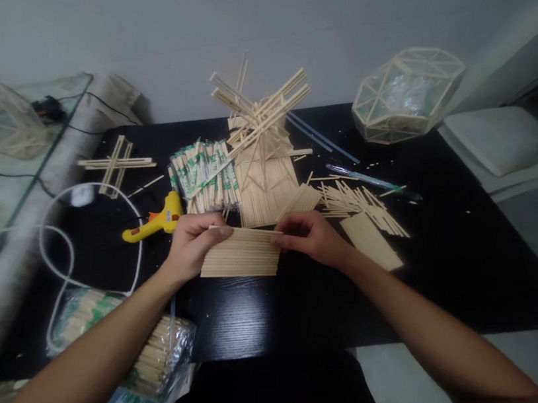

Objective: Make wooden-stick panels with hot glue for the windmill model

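A flat panel of wooden sticks (241, 255) laid side by side rests on the black table (452, 254). My left hand (193, 244) grips its left edge, thumb on top. My right hand (309, 234) pinches the top stick at the panel's upper right corner. Just behind the panel stands a stick structure (258, 133) with crossed sticks poking upward, on more stick panels. A yellow glue gun (158, 223) lies just left of my left hand.
Wrapped chopstick packs (205, 176) lie behind my left hand. Loose sticks (363, 205) and another panel (376, 242) lie to the right. A polyhedral stick frame (407, 94) stands at back right. A stick cross (117, 163), a white cable (94, 237) and a bagged stick bundle (151, 358) are left.
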`<state>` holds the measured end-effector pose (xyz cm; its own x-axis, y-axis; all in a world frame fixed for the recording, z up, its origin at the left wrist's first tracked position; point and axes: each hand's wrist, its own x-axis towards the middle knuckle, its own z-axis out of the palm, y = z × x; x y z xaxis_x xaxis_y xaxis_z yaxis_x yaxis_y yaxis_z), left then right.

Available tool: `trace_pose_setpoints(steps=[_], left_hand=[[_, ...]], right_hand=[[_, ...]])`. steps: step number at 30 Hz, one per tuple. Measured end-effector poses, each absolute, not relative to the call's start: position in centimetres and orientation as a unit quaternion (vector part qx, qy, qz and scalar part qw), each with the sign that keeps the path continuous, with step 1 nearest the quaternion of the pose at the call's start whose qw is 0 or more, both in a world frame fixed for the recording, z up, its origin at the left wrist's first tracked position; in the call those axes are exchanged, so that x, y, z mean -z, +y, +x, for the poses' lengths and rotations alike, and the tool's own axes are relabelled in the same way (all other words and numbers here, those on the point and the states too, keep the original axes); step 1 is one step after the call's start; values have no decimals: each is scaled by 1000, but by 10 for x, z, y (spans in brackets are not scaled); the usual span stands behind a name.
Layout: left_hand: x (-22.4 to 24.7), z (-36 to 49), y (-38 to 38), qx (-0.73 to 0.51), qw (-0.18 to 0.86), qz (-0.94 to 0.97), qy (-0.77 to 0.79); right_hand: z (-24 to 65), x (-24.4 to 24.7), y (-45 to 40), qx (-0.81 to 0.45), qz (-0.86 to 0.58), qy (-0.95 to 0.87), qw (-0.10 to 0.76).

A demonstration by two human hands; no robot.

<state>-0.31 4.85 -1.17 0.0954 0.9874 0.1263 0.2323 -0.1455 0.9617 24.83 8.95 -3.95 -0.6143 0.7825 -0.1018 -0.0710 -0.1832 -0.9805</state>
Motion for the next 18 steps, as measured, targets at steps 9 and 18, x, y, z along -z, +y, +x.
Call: trace_pose_setpoints(steps=[9,18], left_hand=[[12,-2,49,-419,443,639,468],[13,0,49,-373,442,688,437]], right_hand=[[247,45,90,-684,-308,-592,294],[247,46,89,-673,-314,-606,286]])
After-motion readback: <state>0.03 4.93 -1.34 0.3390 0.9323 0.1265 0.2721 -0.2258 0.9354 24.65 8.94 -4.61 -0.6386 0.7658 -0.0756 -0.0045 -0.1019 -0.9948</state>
